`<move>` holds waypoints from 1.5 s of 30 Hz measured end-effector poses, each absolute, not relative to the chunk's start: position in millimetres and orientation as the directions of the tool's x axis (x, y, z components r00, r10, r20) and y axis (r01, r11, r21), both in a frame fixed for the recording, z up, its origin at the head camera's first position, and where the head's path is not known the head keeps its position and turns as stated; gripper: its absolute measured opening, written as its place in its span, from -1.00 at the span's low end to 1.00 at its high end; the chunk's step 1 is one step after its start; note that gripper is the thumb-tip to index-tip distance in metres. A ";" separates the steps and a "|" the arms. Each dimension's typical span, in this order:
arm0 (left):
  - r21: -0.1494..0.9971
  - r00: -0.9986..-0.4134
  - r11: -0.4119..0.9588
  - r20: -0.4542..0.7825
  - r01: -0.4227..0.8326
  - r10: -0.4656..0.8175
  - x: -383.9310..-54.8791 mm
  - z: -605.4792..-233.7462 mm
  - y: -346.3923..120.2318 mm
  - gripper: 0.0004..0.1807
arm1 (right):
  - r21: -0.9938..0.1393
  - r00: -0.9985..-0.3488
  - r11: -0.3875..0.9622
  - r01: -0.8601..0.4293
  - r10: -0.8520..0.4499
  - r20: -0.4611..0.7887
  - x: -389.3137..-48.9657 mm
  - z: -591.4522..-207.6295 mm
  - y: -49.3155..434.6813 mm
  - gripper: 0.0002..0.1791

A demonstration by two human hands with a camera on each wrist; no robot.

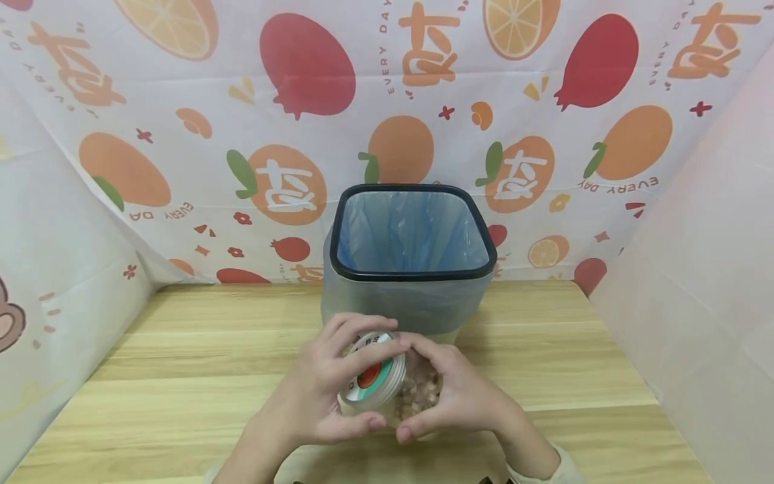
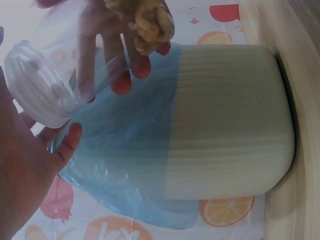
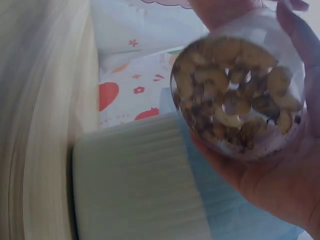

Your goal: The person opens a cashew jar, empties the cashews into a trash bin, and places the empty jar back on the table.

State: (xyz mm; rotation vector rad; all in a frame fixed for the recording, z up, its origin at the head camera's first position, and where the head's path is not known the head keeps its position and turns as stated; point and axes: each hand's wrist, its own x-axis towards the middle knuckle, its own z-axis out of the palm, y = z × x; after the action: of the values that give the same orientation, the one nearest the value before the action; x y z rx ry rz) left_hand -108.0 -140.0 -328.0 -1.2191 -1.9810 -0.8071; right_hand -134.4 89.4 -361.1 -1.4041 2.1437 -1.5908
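My left hand [image 1: 317, 380] holds a clear screw lid [image 1: 370, 380] with ridged sides and a printed white, green and orange label. In the left wrist view the lid [image 2: 37, 85] appears tilted beside the mouth of a clear jar. My right hand [image 1: 468, 390] grips this jar [image 1: 418, 388], its thumb and fingers on either side. Curved tan nuts, like cashews, lie at the base of the jar [image 3: 235, 95] in the right wrist view. Whether lid and jar touch, I cannot tell.
Right behind the hands stands a pale bin [image 1: 417, 302] with a black rim and a blue bag inside. Under everything is a wood-grain table [image 1: 199, 376]. A fruit-printed cloth [image 1: 393, 87] hangs at the back, with white cloth along both sides.
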 end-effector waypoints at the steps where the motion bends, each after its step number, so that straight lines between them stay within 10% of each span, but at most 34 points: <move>1: 0.149 -0.326 0.359 0.799 0.921 0.504 -107.3 -327.4 -139.2 -0.32 | -0.817 -0.541 -0.016 -0.577 -0.741 0.397 -134.7 -361.4 90.3 0.03; 16: 0.130 -0.286 0.334 0.832 0.934 0.476 -104.1 -330.1 -135.0 -0.44 | -0.792 -0.514 -0.038 -0.609 -0.741 0.431 -129.5 -363.2 86.7 0.09; 31: 0.199 -0.404 0.436 0.796 0.878 0.451 -103.5 -332.5 -137.4 -0.42 | -0.748 -0.615 0.092 -0.657 -0.639 0.462 -123.4 -367.2 77.4 0.09; 45: 0.140 -0.287 0.312 0.819 0.940 0.498 -111.5 -330.2 -143.1 -0.36 | -0.814 -0.506 -0.055 -0.579 -0.758 0.411 -136.4 -365.4 82.7 0.04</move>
State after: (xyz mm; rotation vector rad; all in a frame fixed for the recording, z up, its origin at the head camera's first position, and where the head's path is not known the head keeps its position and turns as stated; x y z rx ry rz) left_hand -111.5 -143.1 -330.2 -1.2723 -1.9094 -0.8401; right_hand -136.4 82.7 -365.4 -1.4617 2.0365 -1.6006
